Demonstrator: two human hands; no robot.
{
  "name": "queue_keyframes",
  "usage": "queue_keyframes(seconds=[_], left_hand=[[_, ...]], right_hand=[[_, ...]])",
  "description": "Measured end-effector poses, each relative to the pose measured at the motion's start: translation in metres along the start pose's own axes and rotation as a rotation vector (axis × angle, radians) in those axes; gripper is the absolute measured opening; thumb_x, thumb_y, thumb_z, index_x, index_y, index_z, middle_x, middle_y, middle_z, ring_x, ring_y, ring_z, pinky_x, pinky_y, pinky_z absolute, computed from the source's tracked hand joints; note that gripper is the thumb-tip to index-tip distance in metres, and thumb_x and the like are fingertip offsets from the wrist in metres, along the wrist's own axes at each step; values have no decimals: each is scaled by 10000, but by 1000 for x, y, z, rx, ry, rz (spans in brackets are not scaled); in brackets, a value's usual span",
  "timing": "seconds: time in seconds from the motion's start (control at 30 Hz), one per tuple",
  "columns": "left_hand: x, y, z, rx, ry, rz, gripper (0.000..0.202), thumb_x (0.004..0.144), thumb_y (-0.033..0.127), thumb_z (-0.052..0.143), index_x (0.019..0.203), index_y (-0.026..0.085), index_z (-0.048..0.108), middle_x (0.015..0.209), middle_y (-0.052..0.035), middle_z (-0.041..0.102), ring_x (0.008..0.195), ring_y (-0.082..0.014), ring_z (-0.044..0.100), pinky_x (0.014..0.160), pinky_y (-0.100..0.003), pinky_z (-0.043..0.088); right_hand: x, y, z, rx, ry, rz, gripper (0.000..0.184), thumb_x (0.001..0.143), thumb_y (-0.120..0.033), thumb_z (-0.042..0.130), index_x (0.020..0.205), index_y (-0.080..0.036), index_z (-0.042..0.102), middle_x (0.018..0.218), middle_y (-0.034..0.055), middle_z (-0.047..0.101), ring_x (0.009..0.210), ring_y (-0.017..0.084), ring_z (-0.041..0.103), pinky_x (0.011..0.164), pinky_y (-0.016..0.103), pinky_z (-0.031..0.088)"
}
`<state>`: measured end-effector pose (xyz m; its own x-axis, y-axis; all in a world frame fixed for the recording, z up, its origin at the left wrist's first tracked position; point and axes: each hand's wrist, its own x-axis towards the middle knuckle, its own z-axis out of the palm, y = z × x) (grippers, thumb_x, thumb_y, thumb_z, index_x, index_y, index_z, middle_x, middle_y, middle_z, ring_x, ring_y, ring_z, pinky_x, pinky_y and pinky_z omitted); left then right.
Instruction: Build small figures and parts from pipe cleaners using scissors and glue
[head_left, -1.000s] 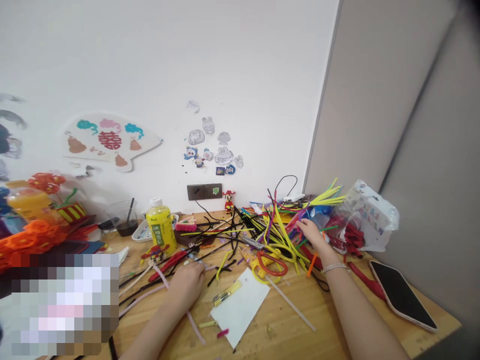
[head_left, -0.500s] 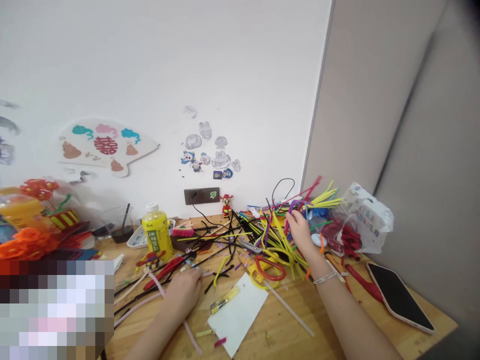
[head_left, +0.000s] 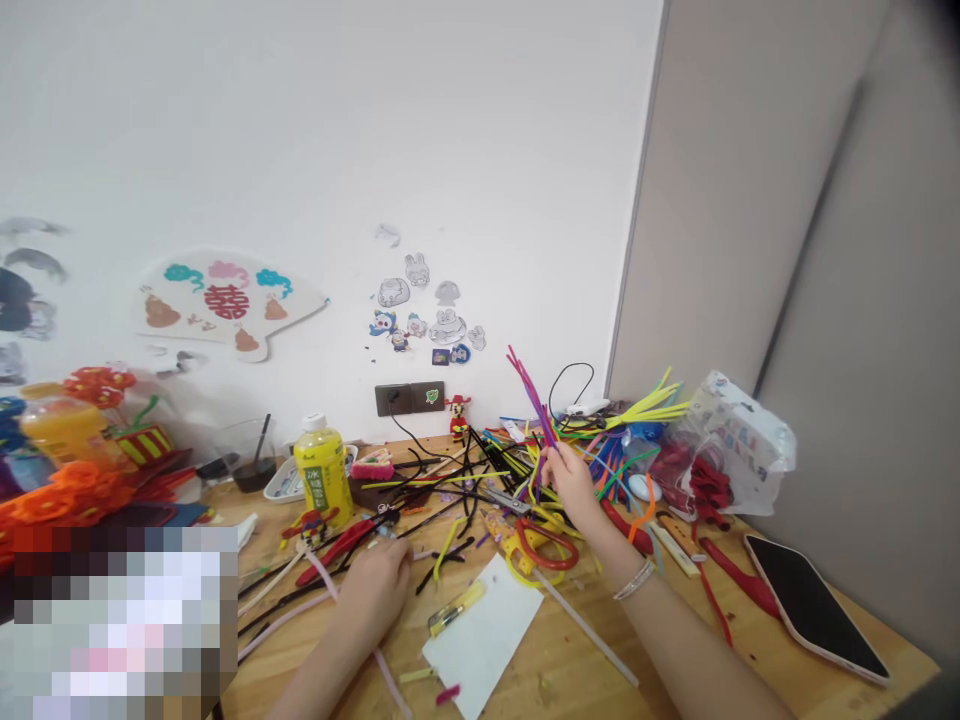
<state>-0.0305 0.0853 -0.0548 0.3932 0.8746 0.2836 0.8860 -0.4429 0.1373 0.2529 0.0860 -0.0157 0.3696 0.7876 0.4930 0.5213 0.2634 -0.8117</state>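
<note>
My right hand (head_left: pixel 571 490) is closed round a bundle of purple and red pipe cleaners (head_left: pixel 531 388), which stick up and lean left above a heap of loose pipe cleaners (head_left: pixel 517 455) in black, yellow and other colours. My left hand (head_left: pixel 381 580) rests on the wooden table with its fingers curled in. A thin pale piece shows by its fingertips, but what it grips is hidden. Between the hands lie scissors (head_left: pixel 546 545) with orange and yellow handles. Nearer to me is a white sheet of paper (head_left: pixel 491 640) with a yellow see-through tool (head_left: pixel 456 608) on it.
A yellow drink bottle (head_left: pixel 324 475) and a plastic cup (head_left: pixel 247 462) stand at the back left. Orange flowers (head_left: pixel 60 500) are farther left. At right are a clear plastic bag (head_left: pixel 750 450), red-handled pliers-like tool (head_left: pixel 739 575) and a phone (head_left: pixel 817 608). A cable runs from the wall socket (head_left: pixel 409 398).
My right hand has drawn the purple and red pipe cleaners leftward out of the heap, and they now point upward. The left hand stays on the table. The view has shifted slightly.
</note>
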Motion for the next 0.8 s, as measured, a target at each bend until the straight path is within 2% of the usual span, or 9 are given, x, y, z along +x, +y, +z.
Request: queue_keyframes(seconds=[0.1, 0.27, 0.4, 0.5, 0.63, 0.8], left_hand=[[0, 0, 0, -1, 6, 0, 247, 785, 114, 347, 734, 168, 583, 773, -71, 653, 745, -184, 579, 692, -265, 399], [0, -1, 3, 1, 12, 14, 267, 797, 127, 329, 724, 169, 582, 766, -77, 655, 740, -196, 575, 690, -279, 394], [-1, -2, 4, 6, 4, 13, 257, 788, 126, 339, 731, 161, 587, 777, -87, 660, 745, -210, 576, 690, -298, 393], [-1, -2, 4, 7, 2, 13, 251, 784, 120, 346, 738, 157, 590, 780, -88, 660, 747, -203, 578, 691, -290, 395], [0, -1, 3, 4, 3, 13, 242, 780, 111, 358, 724, 166, 587, 765, -73, 659, 740, -184, 581, 689, -269, 397], [1, -2, 4, -1, 5, 8, 260, 791, 121, 339, 729, 165, 588, 774, -84, 658, 744, -193, 578, 696, -283, 397]], right_hand=[[8, 6, -18, -180, 74, 27, 331, 856, -341, 264, 735, -191, 533, 571, 11, 575, 583, 158, 546, 583, 250, 383], [24, 25, -56, -476, 133, 159, 178, 765, -192, 442, 659, -177, 585, 615, 75, 615, 646, 194, 581, 591, 275, 361], [28, 37, -71, -575, 149, 207, 148, 723, -138, 487, 628, -165, 598, 605, 93, 623, 619, 202, 594, 572, 280, 365], [29, 37, -75, -578, 243, 161, 166, 767, -197, 452, 734, -155, 609, 635, 107, 629, 624, 213, 593, 577, 288, 367], [27, 24, -80, -493, 440, 31, 293, 837, -245, 304, 931, -133, 558, 734, 102, 646, 657, 208, 585, 598, 281, 373], [22, 10, -81, -403, 665, -80, 342, 842, -250, 245, 986, -106, 520, 748, 114, 629, 680, 226, 564, 642, 303, 373]])
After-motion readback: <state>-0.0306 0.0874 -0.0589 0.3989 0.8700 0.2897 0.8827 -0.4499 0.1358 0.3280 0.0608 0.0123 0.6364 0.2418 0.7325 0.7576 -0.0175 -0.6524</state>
